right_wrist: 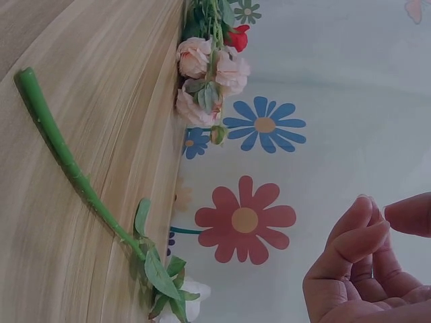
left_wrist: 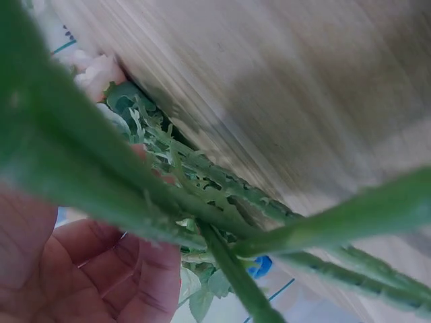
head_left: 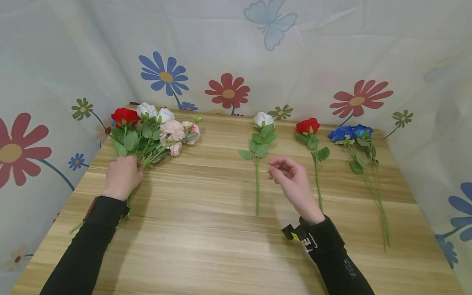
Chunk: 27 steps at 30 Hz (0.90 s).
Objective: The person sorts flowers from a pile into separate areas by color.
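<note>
My left hand [head_left: 123, 174] grips the green stems of a bunch of artificial flowers at the left of the table. In the bunch are a red rose [head_left: 125, 116], white roses [head_left: 146, 110] and pale pink flowers [head_left: 172, 131]. From the left wrist, several stems [left_wrist: 236, 235] cross in front of the curled fingers. Above the table, right of a single white rose [head_left: 264, 119], hovers my right hand [head_left: 291, 180], its fingers loosely bent and holding nothing. In the right wrist view, thumb and fingertips come close together, with the white rose's stem [right_wrist: 74, 168] lying apart on the table.
A single red rose [head_left: 308, 125] lies to the right of the right hand, its stem partly behind the wrist. Farther right are blue flowers [head_left: 343, 133] with long thin stems. A flower-printed curtain [head_left: 309, 61] encloses the wooden table [head_left: 206, 246] at the back and sides.
</note>
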{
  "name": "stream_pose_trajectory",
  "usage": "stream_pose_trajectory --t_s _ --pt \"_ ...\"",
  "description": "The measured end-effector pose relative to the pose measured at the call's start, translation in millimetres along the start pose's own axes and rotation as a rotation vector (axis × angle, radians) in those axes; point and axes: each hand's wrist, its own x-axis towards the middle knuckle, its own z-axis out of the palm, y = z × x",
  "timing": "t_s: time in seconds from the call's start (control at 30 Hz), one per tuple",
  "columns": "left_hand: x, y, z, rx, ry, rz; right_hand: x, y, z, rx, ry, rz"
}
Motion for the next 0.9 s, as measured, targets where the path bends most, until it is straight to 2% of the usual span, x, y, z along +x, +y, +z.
stream_pose_trajectory --t_s 0.27,0.47,0.8,0.9 --pt "1.5 0.8 0.7 -0.006 -0.011 -0.004 1.0 0 0 -0.005 -0.004 0.01" --pt "2.7 3.2 -0.2 -0.036 0.014 0.026 1.9 1 -1 -0.004 -0.004 0.012" --pt "9.8 6.5 -0.6 -0.184 0.082 0.049 2.7 3 -1 0.0 -0.02 0.013" --pt "11.0 8.5 -1.7 -0.233 0.081 0.048 2.8 4 0 -0.008 -0.023 0.022"
